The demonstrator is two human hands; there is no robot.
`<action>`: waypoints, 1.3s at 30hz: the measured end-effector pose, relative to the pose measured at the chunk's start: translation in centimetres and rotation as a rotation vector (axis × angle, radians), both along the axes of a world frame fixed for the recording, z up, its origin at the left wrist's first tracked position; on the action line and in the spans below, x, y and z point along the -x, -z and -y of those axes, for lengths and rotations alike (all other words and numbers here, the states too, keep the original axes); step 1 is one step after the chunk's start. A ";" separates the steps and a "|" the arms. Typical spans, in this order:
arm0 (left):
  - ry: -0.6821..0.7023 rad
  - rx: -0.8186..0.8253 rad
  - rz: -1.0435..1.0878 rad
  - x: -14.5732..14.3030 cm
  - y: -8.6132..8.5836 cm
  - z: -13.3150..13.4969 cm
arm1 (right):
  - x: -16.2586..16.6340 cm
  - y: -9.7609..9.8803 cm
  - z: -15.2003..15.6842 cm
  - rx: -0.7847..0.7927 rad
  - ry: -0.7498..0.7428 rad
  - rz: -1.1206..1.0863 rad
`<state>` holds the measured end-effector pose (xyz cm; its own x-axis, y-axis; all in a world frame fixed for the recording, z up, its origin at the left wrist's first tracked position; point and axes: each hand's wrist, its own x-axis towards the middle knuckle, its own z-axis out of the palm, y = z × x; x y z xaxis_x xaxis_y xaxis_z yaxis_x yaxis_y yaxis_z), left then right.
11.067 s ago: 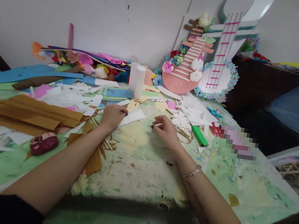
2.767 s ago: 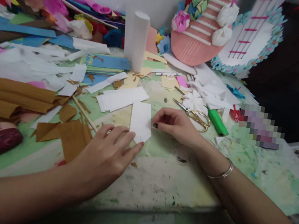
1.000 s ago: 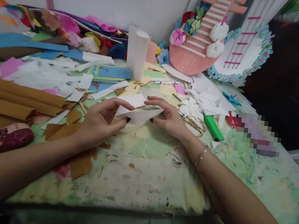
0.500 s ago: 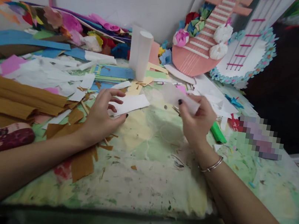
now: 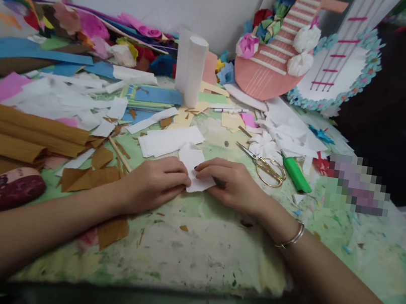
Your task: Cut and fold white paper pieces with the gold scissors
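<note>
A small white paper piece lies on the stained green table between my two hands. My left hand rests curled at its left edge, fingertips pinching the paper. My right hand holds its right edge, fingers bent onto the sheet. Just behind the piece sits a stack of white paper sheets. Gold-handled scissors lie a little to the right of my right hand.
Brown crepe paper and brown scraps lie at left, beside a dark red pouch. A white paper roll stands behind. A green tube lies by the scissors. Paper guitars lean on the wall.
Half a second ago my right hand held a white piece up in the air while my left touched the stack. Now both hands are down on the table, pinching the piece.
</note>
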<state>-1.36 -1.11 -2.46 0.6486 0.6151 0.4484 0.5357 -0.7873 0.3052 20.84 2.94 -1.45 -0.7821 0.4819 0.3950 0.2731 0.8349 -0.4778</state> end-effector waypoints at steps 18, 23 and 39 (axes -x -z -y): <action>0.148 0.395 0.086 1.0 -1.3 -0.8 | -0.9 -1.9 0.0 0.191 -0.088 0.140; 0.148 0.501 0.067 1.3 -1.3 -1.4 | -0.7 -1.8 0.1 0.230 -0.068 0.145; -0.092 0.611 0.172 -0.4 -1.5 -1.0 | 0.3 -1.1 0.6 0.162 0.006 0.199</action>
<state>-0.91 -0.13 -0.96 0.5305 0.8426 0.0927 0.4962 -0.3973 0.7720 20.53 2.33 -0.32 -0.8335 0.5316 0.1505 0.3805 0.7498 -0.5413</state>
